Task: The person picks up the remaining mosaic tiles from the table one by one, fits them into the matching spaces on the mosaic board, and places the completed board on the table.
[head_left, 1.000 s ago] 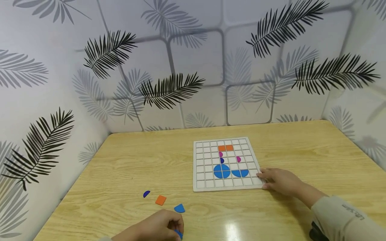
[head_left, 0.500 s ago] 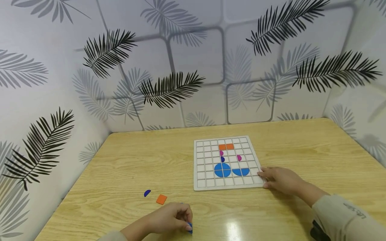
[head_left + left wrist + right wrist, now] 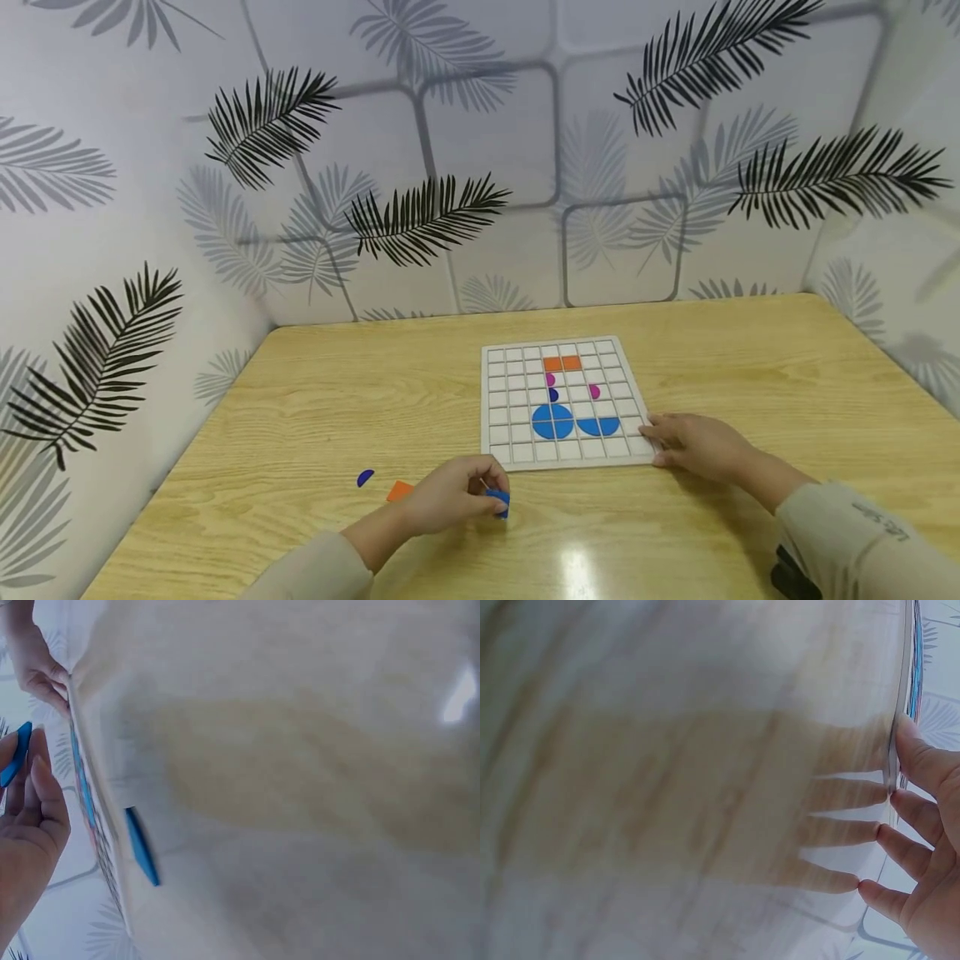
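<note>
My left hand (image 3: pixel 457 498) pinches a blue tile (image 3: pixel 498 502) between thumb and fingers, just in front of the board's near edge. In the left wrist view the held tile (image 3: pixel 16 754) shows edge-on. Another blue tile (image 3: pixel 141 846) lies on the table there; in the head view the left hand hides it. The white grid board (image 3: pixel 517 454) bears two orange squares (image 3: pixel 562 363), small pink and dark blue half-round tiles, a blue circle of quarter tiles (image 3: pixel 552 422) and a blue half circle (image 3: pixel 598 427). My right hand (image 3: pixel 697 448) rests spread against the board's near right corner.
On the wooden table (image 3: pixel 337 400), a dark blue half-round tile (image 3: pixel 365 477) and an orange square (image 3: pixel 400 491), partly covered by the left hand, lie to the left. A leaf-patterned wall (image 3: pixel 525 250) stands behind the table.
My left hand has moved forward and to the right with the blue tile, passing over the loose blue tile. The right hand and the board stay in place.
</note>
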Motion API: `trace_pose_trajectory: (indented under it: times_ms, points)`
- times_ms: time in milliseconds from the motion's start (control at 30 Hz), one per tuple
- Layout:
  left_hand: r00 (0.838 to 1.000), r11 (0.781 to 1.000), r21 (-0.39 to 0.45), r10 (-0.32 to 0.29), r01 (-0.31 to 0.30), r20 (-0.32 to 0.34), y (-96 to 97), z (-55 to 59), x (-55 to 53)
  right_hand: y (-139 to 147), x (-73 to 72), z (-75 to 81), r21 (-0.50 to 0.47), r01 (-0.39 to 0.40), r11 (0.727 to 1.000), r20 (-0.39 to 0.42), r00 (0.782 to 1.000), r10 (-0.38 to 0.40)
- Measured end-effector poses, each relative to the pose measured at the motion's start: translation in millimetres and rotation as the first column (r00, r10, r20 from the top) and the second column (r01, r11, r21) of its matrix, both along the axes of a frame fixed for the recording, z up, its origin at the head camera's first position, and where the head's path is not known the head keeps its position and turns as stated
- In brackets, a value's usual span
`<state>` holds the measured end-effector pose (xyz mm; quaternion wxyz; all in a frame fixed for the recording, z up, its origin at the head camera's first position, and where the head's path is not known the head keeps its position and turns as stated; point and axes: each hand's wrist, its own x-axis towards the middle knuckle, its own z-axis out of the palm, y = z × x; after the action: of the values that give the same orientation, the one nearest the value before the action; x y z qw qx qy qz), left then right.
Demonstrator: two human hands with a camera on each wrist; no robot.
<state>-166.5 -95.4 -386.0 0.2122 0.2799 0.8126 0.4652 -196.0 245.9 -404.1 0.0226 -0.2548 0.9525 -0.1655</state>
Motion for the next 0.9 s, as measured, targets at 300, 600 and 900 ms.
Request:
trace_pose_trajectory:
  times_ms: [300, 600, 900]
  points:
    - [0.999, 0.998, 0.060, 0.038, -0.037, -0.004, 23.4, 10.4, -22.1, 2, 0.5, 0.0, 0.003, 0.014, 1.000, 0.010, 1.000, -0.014]
    - [0.995, 0.992, 0.084, 0.094, -0.091, -0.031, 44.0, 18.3, -41.2, 1, 0.3, -2.2, 0.006, 0.006, 1.000, -0.004, 1.000, -0.006]
    - [0.984, 0.986, 0.051, 0.164, -0.161, -0.062, 59.9, 21.9, -53.5, 0, 1.1, -0.6, 0.009, 0.019, 1.000, 0.012, 1.000, -0.019]
